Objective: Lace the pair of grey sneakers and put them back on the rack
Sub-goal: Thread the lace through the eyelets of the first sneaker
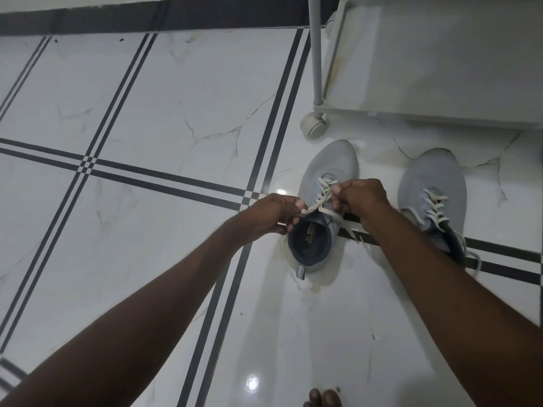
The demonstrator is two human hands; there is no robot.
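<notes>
Two grey sneakers stand on the white tiled floor, toes pointing away from me. Over the left sneaker, my left hand pinches one end of its cream lace near the dark blue collar. My right hand grips the other part of the same lace above the tongue. The right sneaker sits apart to the right, its cream lace threaded through the eyelets with loose ends trailing on the floor; my right forearm covers its heel.
The white rack on castor wheels stands just beyond the sneakers at the upper right, one wheel near the left sneaker's toe. The floor has dark stripe lines. Toes of my foot show at the bottom edge.
</notes>
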